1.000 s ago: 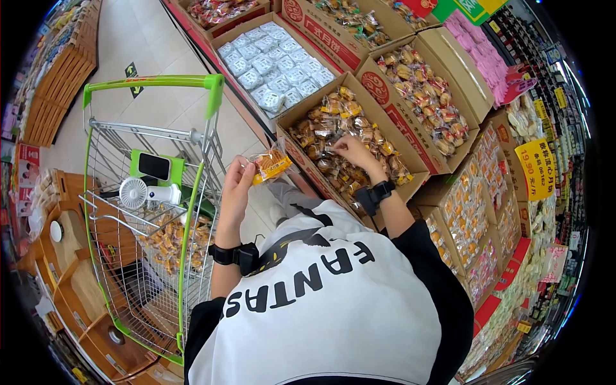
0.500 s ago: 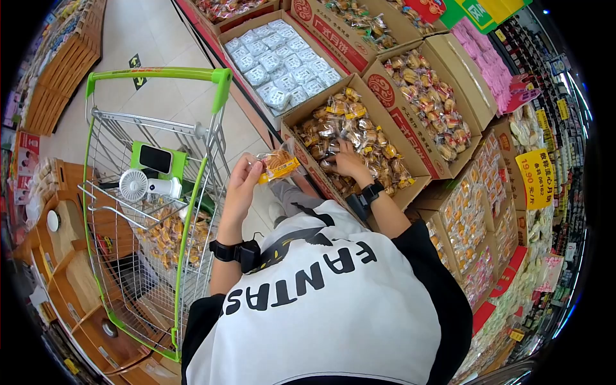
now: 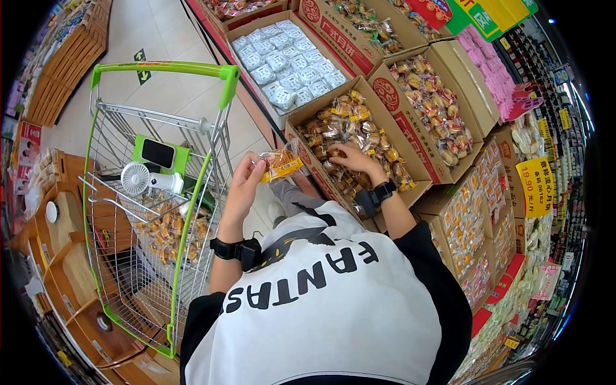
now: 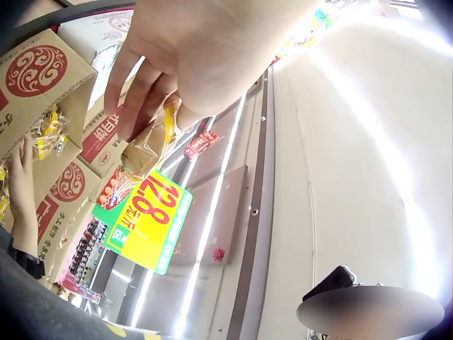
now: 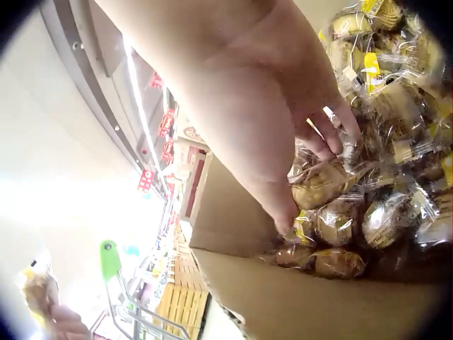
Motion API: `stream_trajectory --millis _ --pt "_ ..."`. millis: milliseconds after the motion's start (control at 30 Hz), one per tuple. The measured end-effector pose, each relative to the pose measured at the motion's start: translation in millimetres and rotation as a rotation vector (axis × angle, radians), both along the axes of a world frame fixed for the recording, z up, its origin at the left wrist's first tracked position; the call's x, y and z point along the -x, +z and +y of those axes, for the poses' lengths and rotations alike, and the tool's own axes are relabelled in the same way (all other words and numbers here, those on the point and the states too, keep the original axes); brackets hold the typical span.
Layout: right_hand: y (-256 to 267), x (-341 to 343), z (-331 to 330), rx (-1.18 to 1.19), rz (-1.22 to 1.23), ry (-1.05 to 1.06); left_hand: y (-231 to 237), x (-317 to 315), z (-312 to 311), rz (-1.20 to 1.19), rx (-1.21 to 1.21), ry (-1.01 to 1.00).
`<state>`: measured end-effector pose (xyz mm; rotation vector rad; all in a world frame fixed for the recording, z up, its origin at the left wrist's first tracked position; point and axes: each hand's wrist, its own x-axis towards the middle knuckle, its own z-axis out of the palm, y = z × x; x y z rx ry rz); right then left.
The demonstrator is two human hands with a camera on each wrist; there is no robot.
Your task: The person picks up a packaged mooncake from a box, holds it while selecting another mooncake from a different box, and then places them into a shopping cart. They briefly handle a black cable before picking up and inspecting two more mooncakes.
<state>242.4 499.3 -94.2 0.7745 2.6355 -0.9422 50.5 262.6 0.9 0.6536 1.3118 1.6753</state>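
Note:
My left hand (image 3: 247, 179) pinches a wrapped mooncake (image 3: 282, 164) by the left end of its clear packet, which has a yellow label. In the left wrist view that packet (image 4: 145, 152) shows partly behind the fingers. Down in an open cardboard box (image 3: 410, 187), my right hand (image 3: 357, 159) is among loose wrapped mooncakes (image 3: 393, 154). Its thumb and fingers curl round a brown mooncake (image 3: 336, 153). In the right wrist view the thumb lies near the box wall (image 5: 233, 205), and the fingertips are partly hidden among the packets.
A green-trimmed shopping cart (image 3: 163, 67) stands at the left, with a small white fan (image 3: 135, 178), a phone (image 3: 158, 153) and a bag of wrapped mooncakes (image 3: 170, 236). White packets (image 3: 292, 64) fill the box beyond. Another mooncake box (image 3: 430, 102) adjoins on the right.
My right hand lifted slightly, spread among the packets, and now its fingers bend round a mooncake. My left hand keeps its packet nearly in place. The head view has shifted a little.

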Motion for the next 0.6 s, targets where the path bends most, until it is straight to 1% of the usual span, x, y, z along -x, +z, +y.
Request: stream_trajectory --millis 33,67,100,133,200,233,267,333,367,433,567,600 --pt "4.5 -0.4 0.4 0.211 0.129 -0.058 -0.8 0.3 -0.1 -0.003 0.002 -0.006" --pt "23.3 3.5 -4.1 0.423 0.259 -0.116 0.1 -0.3 0.2 -0.003 0.002 -0.005" --pt "45.2 1.8 -9.7 0.54 0.219 -0.212 2.0 -1.4 0.8 -0.008 0.004 0.001" --pt "52.3 1.1 -11.4 0.54 0.22 -0.211 3.0 -1.9 1.1 -0.013 0.006 0.007" --pt "57.9 -1.3 -12.0 0.713 0.309 -0.454 1.7 -1.5 0.9 -0.024 0.0 0.002" --pt "60.7 2.2 -12.6 0.864 0.452 -0.43 1.2 -1.1 1.0 -0.034 -0.005 -0.003" --pt "66.3 1.4 -14.0 0.865 0.453 -0.431 1.5 -0.7 1.1 -0.033 -0.004 -0.005" --pt "91.5 0.5 -21.6 1.233 0.655 -0.361 3.3 -0.3 0.8 0.02 -0.014 0.012" --pt "100.6 1.6 -25.4 1.233 0.655 -0.362 7.4 -0.6 0.3 0.02 -0.013 0.011" --pt "113.3 3.6 -31.4 1.364 0.727 -0.251 17.0 -1.2 -1.1 0.044 0.046 0.03" --pt "129.7 8.1 -42.0 1.349 0.742 -0.197 12.9 1.8 -6.4 0.041 0.017 0.032" --pt "137.3 10.2 -44.2 1.281 0.702 -0.189 12.9 2.2 -7.8 0.033 0.017 0.034"
